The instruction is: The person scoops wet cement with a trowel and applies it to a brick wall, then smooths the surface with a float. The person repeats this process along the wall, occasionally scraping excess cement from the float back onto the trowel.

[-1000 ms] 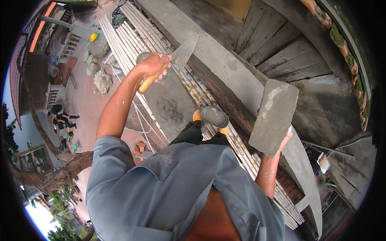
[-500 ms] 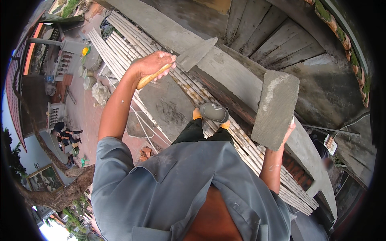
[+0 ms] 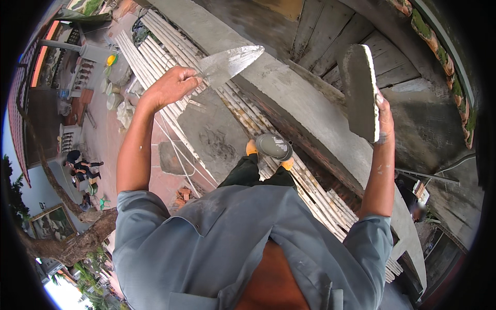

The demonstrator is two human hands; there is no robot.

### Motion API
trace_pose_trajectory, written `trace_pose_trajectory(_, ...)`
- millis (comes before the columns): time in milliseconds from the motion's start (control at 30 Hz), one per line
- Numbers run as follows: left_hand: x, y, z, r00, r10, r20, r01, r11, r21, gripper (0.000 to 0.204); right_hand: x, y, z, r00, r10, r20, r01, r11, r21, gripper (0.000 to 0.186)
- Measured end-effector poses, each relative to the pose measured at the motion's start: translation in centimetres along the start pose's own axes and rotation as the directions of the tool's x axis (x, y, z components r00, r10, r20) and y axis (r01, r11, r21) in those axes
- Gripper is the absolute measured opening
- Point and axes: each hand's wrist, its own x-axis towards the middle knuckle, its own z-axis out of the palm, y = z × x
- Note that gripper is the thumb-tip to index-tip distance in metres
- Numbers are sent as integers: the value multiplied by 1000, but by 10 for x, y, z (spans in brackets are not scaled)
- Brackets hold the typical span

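My left hand (image 3: 170,89) grips the pointed trowel (image 3: 230,64), tip outward; my right hand (image 3: 384,118) clasps the plastering float (image 3: 360,93) from behind, likely freeing its face.

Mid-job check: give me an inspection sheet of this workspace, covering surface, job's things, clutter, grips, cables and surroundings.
Surface: grey concrete ledge running beside pale poles.
Job's things: trowel, blade pointing toward the ledge side; grey-faced board, held steeply tilted.
Clutter: brick pieces and a pale sack, left of the poles.
Grips: left grip closed on the trowel; right grip holding the board.
Cables: pale cord beside the poles; exact kind unclear.
Surroundings: people far left, tree trunk lower left.
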Motion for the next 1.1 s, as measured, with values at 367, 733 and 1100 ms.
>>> trace_pose_trajectory(367,-109,-78,40,914,-357,-192,246,865,-437,21,198,53,101,824,423,378,-199,840,-505,72)
trace_pose_trajectory(733,-102,-114,32,922,-308,-236,167,864,-475,21,206,75,102,828,404,389,-116,802,-586,79)
trace_pose_trajectory(1100,-21,-93,-33,883,-105,-457,196,968,156,43,210,86,94,868,389,308,-126,774,-621,95)
